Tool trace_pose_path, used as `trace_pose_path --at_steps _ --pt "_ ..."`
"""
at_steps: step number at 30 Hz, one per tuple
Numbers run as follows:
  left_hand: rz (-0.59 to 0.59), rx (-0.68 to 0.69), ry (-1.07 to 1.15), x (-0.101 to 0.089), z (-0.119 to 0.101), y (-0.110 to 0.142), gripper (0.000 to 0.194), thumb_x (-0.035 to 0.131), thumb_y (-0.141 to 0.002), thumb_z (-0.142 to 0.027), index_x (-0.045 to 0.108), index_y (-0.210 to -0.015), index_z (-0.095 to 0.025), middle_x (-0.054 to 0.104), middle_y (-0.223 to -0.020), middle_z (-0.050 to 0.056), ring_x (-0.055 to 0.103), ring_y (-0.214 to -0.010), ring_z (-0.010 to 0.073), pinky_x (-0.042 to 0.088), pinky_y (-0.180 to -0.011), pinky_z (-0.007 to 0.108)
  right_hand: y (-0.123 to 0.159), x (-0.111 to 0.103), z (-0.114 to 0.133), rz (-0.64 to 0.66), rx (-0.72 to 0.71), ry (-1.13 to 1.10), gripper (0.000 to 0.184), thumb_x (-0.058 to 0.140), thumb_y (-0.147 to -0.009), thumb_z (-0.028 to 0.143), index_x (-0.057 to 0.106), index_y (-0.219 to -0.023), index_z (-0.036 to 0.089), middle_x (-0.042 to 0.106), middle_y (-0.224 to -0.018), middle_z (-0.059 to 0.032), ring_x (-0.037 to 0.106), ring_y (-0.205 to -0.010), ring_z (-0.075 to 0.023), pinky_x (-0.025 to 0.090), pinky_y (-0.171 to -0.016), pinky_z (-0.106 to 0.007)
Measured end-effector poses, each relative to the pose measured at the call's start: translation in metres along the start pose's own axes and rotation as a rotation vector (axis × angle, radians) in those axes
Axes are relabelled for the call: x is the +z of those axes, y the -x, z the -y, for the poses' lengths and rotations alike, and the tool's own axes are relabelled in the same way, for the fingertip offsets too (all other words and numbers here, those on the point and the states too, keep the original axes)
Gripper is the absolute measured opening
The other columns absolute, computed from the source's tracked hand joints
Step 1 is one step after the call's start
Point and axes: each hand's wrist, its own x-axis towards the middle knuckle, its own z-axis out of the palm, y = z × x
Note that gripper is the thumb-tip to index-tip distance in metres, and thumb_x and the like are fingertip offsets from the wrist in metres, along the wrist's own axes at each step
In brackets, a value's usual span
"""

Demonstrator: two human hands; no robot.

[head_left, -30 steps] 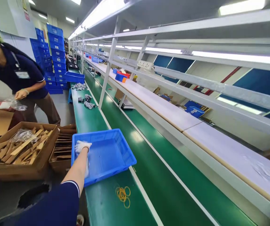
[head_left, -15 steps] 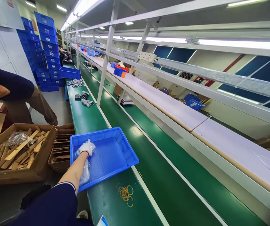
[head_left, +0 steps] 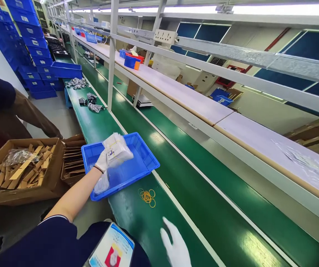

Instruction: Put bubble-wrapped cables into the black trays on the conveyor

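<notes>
My left hand (head_left: 101, 161), in a white glove, grips a bundle of clear plastic bags (head_left: 118, 152) and holds it over the blue crate (head_left: 147, 171). A thin yellow line crosses the bundle, and small printing shows on its side. More clear plastic bags (head_left: 101, 184) lie at the crate's near left end, below my wrist. My right hand (head_left: 175, 244), also gloved in white, is open with thumb and fingers apart over the green bench (head_left: 145, 231). Nearest to it lies a loose heap of yellow rubber bands (head_left: 147, 197).
A carton of cardboard strips (head_left: 22, 168) and another of upright cardboard sheets (head_left: 74, 159) stand left of the bench. Bagged parts (head_left: 91, 102) lie farther along. A metal post (head_left: 112, 55) rises beside the belt (head_left: 187, 178). Another person (head_left: 17, 100) stands at left.
My left hand has lifted the bundle of plastic bags up from inside the crate. My right hand has come into view at the bottom. The view has tilted down.
</notes>
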Motion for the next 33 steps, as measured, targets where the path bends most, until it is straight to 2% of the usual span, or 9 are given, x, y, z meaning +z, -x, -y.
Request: trace_pose_path --at_steps 5,8,10,14,18,25,28,30,33 --pt "0.353 0.054 0.855 0.086 -0.001 0.062 0.072 0.047 -0.087 -0.062 0.041 -0.143 -0.016 0.055 -0.14 0.013 0.047 -0.132 0.0302 0.038 -0.11 0.05 -0.052 0.014 0.091 -0.425 -0.662 0.054 0.044 0.051 -0.09 0.035 0.055 -0.13 0.019 0.059 -0.125 -0.0151 0.057 -0.115 -0.0297 0.051 -0.097 -0.052" --pt "0.493 -0.111 1.062 0.108 0.014 0.097 0.06 0.064 -0.082 -0.047 0.056 -0.131 -0.013 0.07 -0.117 0.013 0.059 -0.12 0.0315 0.037 -0.11 0.05 -0.061 0.033 0.113 -0.852 -0.725 0.081 0.042 0.057 -0.086 0.033 0.055 -0.126 0.02 0.052 -0.117 -0.0163 0.058 -0.101 -0.026 0.057 -0.08 -0.045" --pt "0.552 -0.209 1.102 0.108 0.024 0.113 0.049 0.066 -0.082 -0.038 0.062 -0.123 -0.012 0.074 -0.107 0.012 0.064 -0.111 0.0297 0.04 -0.108 0.047 -0.053 0.045 0.117 -0.958 -0.705 0.094 0.032 0.06 -0.083 0.029 0.061 -0.114 0.022 0.051 -0.107 -0.0127 0.057 -0.091 -0.022 0.056 -0.074 -0.039" --pt "0.516 -0.305 1.064 0.089 0.037 0.128 0.046 0.066 -0.081 -0.025 0.06 -0.125 -0.012 0.076 -0.102 0.01 0.071 -0.096 0.025 0.048 -0.102 0.042 -0.025 0.056 0.116 -0.826 -0.653 0.136 0.008 0.064 -0.075 0.027 0.067 -0.073 0.02 0.054 -0.079 -0.007 0.052 -0.075 -0.0207 0.047 -0.065 -0.036" --pt "0.386 -0.37 0.966 0.073 0.045 0.143 0.052 0.062 -0.079 -0.014 0.057 -0.13 -0.013 0.077 -0.098 0.007 0.071 -0.095 0.0233 0.049 -0.101 0.04 -0.008 0.038 0.103 -0.45 -0.676 -0.233 0.037 0.057 -0.081 0.027 0.044 -0.048 0.019 0.055 -0.062 -0.003 0.051 -0.064 -0.0157 0.041 -0.059 -0.031" --pt "0.7 -0.678 0.828 0.071 0.063 0.187 0.039 0.069 -0.073 -0.02 0.067 -0.109 -0.007 0.075 -0.101 0.013 0.071 -0.093 0.0263 0.054 -0.087 0.039 -0.018 -0.022 0.084 0.555 -0.346 -0.647 0.041 0.057 -0.083 0.046 0.055 -0.054 0.017 0.055 -0.049 0.0021 0.041 -0.038 -0.0071 0.031 -0.042 -0.023" --pt "0.793 -0.677 0.792 0.076 0.071 0.197 0.047 0.071 -0.068 -0.019 0.066 -0.114 -0.01 0.071 -0.114 0.014 0.065 -0.108 0.0296 0.049 -0.096 0.044 -0.033 -0.038 0.076 0.877 -0.356 -0.678 0.045 0.058 -0.081 0.056 0.069 -0.081 0.012 0.071 -0.071 -0.0054 0.044 -0.039 -0.0063 0.028 -0.037 -0.022" --pt "0.795 -0.726 0.757 0.076 0.078 0.197 0.049 0.07 -0.07 -0.024 0.065 -0.116 -0.01 0.066 -0.124 0.016 0.06 -0.117 0.0331 0.045 -0.1 0.049 -0.037 -0.042 0.069 0.728 -0.355 -0.788 0.054 0.052 -0.085 0.06 0.068 -0.104 0.012 0.072 -0.08 -0.0077 0.044 -0.04 -0.0065 0.028 -0.037 -0.022" --pt "0.824 -0.78 0.719 0.066 0.087 0.185 0.052 0.068 -0.072 -0.031 0.063 -0.118 -0.008 0.067 -0.121 0.018 0.061 -0.115 0.0348 0.046 -0.097 0.051 -0.025 -0.033 0.065 0.2 -0.285 -0.887 0.051 0.042 -0.091 0.056 0.064 -0.118 0.019 0.071 -0.091 -0.007 0.049 -0.051 -0.0095 0.042 -0.048 -0.025"
